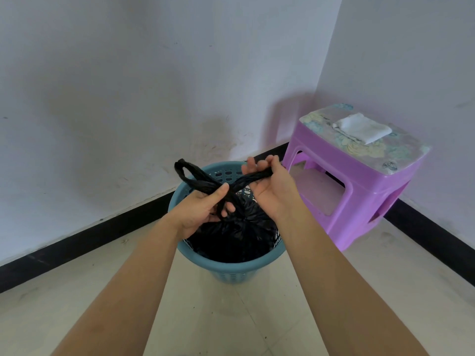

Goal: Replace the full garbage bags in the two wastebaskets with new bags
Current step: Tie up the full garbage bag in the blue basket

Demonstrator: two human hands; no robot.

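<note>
Left hand and right hand each gripping one of two twisted handles, probably mid-knot.

Handles crossed just above the gathered neck of one black garbage bag: left handle slanting up-left, right handle up-right. Bag seated in the single teal wastebasket, directly beneath both hands, left hand nearer. Beside it, one purple stool with one folded white sheet. No second wastebasket in view.
</note>
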